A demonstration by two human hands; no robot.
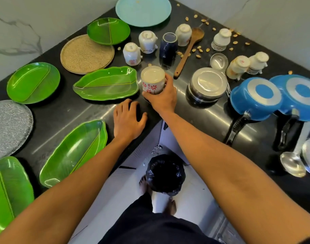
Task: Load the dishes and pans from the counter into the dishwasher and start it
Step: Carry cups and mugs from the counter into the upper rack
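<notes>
The right hand (161, 95) grasps an upturned flowered cup (152, 80) near the desk's (71, 111) inner corner. The left hand (126, 118) rests flat beside it, released. Green plates (106, 83), other cups (147, 42) and blue pans (256, 97) all lie on the desk, so loading looks barely begun. No dishwasher shows.

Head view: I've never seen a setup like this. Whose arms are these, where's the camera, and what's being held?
No machine here: a person wears a camera on the head, looking down at their own arms. The right hand has its fingers curled round an upturned flowered cup. The left hand rests open on the dark counter. Around them lie green leaf-shaped plates, more upturned cups, a wooden spoon, a steel pot and two blue pans. On the floor stands a black-lined bin.
</notes>
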